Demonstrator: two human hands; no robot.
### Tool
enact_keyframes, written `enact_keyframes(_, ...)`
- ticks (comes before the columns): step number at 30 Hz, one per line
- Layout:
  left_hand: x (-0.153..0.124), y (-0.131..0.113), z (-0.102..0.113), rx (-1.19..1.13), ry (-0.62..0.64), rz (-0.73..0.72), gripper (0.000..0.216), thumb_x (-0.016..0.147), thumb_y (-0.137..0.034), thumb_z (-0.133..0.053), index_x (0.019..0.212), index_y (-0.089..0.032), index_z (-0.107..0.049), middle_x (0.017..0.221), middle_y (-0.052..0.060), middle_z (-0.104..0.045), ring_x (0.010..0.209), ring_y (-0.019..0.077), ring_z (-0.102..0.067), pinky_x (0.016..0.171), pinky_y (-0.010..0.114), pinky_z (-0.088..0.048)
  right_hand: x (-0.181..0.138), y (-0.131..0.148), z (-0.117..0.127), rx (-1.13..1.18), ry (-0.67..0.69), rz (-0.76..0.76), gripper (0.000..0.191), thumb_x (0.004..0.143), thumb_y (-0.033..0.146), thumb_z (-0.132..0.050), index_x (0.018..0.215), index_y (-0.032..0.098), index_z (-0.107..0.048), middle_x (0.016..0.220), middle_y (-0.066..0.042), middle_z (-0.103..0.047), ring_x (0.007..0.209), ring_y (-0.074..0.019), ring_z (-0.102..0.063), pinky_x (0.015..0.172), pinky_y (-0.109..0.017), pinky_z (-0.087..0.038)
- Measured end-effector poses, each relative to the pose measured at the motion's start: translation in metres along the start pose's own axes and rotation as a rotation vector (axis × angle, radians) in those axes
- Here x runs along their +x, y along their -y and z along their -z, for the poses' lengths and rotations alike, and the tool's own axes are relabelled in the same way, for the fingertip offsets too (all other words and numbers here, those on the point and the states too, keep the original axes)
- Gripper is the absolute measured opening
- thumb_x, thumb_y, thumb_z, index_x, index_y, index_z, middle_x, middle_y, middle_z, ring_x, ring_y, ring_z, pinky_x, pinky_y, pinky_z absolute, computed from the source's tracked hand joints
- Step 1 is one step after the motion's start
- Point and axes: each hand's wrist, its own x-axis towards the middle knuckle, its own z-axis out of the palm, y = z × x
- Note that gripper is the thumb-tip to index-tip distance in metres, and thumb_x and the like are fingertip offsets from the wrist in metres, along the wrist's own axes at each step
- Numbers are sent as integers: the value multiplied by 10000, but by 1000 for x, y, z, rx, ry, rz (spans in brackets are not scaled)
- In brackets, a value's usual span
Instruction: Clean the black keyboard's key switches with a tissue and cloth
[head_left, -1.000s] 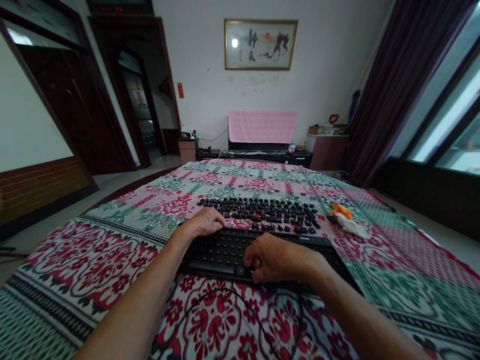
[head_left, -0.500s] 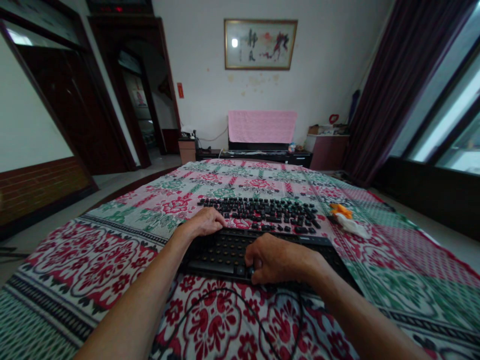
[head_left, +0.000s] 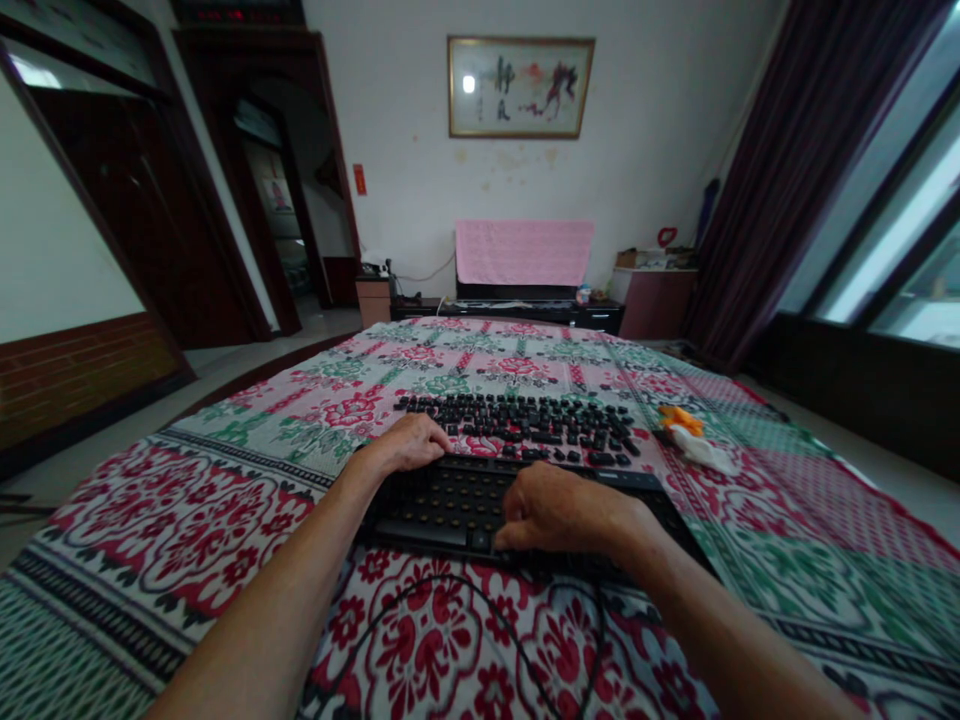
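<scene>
A black keyboard (head_left: 450, 500) lies on the patterned cloth (head_left: 225, 500), most of its keycaps off and the bare switches showing. Loose black keycaps (head_left: 525, 420) are laid out in rows just beyond it. My left hand (head_left: 409, 443) curls over the keyboard's far left corner and holds it. My right hand (head_left: 559, 510) rests on the keyboard's near edge, its fingers bent and pressed together down at the front row beside the long bottom key. What the fingertips hold, if anything, is hidden. The keyboard's black cable (head_left: 420, 590) loops toward me.
A small orange and white object (head_left: 694, 440) lies on the cloth to the right of the keycaps. Beyond the table stand a low cabinet with a pink cloth (head_left: 525, 252), a dark doorway (head_left: 277, 200) on the left and dark curtains (head_left: 795, 180) on the right.
My right hand has shifted slightly right and flattened, its fingertips now lower on the front row. My left hand and the keyboard have stayed put.
</scene>
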Motion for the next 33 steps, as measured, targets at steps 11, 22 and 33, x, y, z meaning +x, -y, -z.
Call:
enact_keyframes(11, 1, 2, -2, 16, -6, 1, 305, 651, -203, -441, 847, -216, -675, 779, -10, -666, 699, 117, -562, 650, 175, -383, 0, -3, -1, -46, 6, 136, 247, 706, 187, -399, 714, 140, -641, 594, -15, -589, 487, -80, -455, 450, -180, -293)
enact_keyframes(22, 1, 1, -1, -8, 18, 7, 316, 650, -194, -439, 865, -206, -670, 788, -15, -664, 705, 116, -558, 656, 170, -384, 1, -10, -4, 62, 133, 132, 334, 588, 175, -501, 895, 211, -626, 797, 4, -636, 660, -109, -558, 544, -167, -377)
enact_keyframes(33, 0, -1, 0, 10, 4, 10, 315, 646, -184, -438, 855, -205, -673, 784, -7, -661, 704, 115, -559, 652, 172, -380, -2, -6, -5, 30, 50, 22, 279, 567, 251, -519, 820, 203, -627, 729, -4, -628, 599, -115, -546, 493, -174, -367)
